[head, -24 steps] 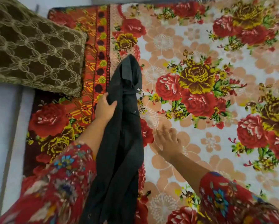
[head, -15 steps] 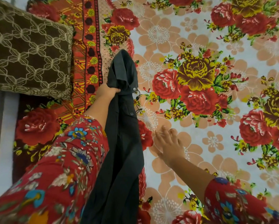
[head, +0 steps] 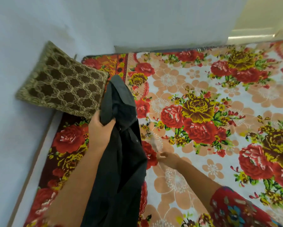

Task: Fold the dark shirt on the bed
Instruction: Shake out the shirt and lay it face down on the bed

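Note:
The dark shirt (head: 121, 161) hangs in a long bunched strip over the left part of the bed (head: 194, 79), which is covered by a floral sheet. My left hand (head: 99, 130) grips the shirt near its upper end and holds it raised. The collar end flops over above the hand. My right hand (head: 167, 158) is low over the sheet just right of the shirt's edge. It is blurred by motion, so its fingers are unclear and I cannot see whether it touches the cloth.
A brown cushion with a gold lattice pattern (head: 63, 89) leans at the bed's top-left corner against the pale wall (head: 71, 22). The bed's left edge runs along a light floor strip (head: 22, 161). The floral sheet spreads wide to the right.
My left hand has lifted the shirt's upper end higher and closed tighter on it. My right hand has slid left toward the shirt. The view has tilted up, now showing the wall.

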